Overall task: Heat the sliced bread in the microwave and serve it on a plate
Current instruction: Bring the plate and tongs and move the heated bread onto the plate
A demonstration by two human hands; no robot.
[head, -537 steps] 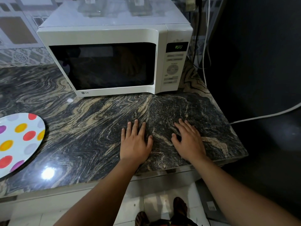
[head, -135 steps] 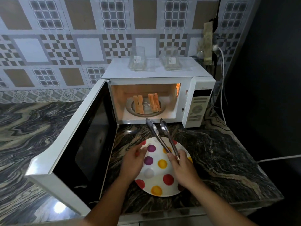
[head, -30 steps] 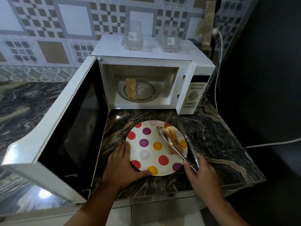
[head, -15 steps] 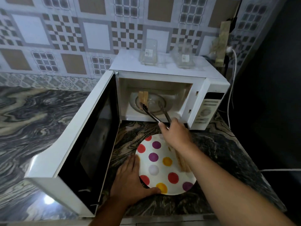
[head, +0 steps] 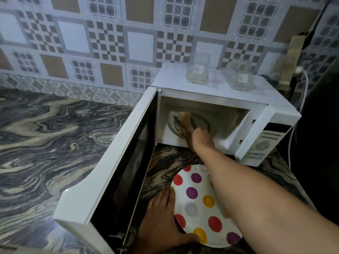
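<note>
Right hand (head: 201, 139) has reached deeper, tongs (head: 180, 125) around bread (head: 184, 119).

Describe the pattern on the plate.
White plate with red, purple, yellow and grey polka dots; clearest in the head view.

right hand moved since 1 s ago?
Yes. The right hand was over the plate holding tongs; now it reaches into the open microwave, at the bread on the turntable.

left hand (head: 163, 226): flat, fingers spread, palm down | right hand (head: 201, 140): arm outstretched, grip closed
</note>
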